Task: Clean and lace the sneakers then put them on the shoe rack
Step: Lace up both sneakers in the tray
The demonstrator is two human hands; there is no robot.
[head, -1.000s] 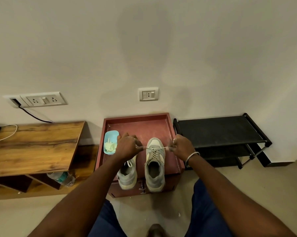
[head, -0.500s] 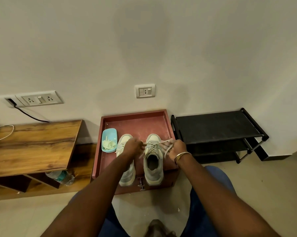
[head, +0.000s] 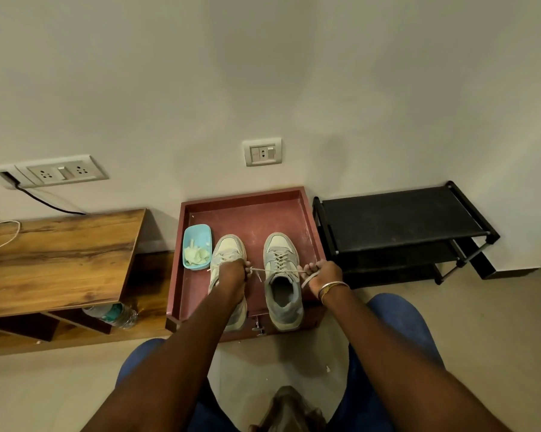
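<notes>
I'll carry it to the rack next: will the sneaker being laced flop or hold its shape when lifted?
Probably holds shape: the sneaker stands with its collar open. Its broad sole suggests little tipping. The lace droops at its loose end, so would likely dangle.

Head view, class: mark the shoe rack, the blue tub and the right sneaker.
shoe rack point(head: 400, 219), head view, top shelf surface.
blue tub point(head: 201, 234), head view, bare inner floor.
right sneaker point(head: 277, 244), head view, toe cap.

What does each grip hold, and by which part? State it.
The lace of the right-side sneaker, pulled taut across it: the left grip pinches its left strand, the right grip its right strand.
</notes>
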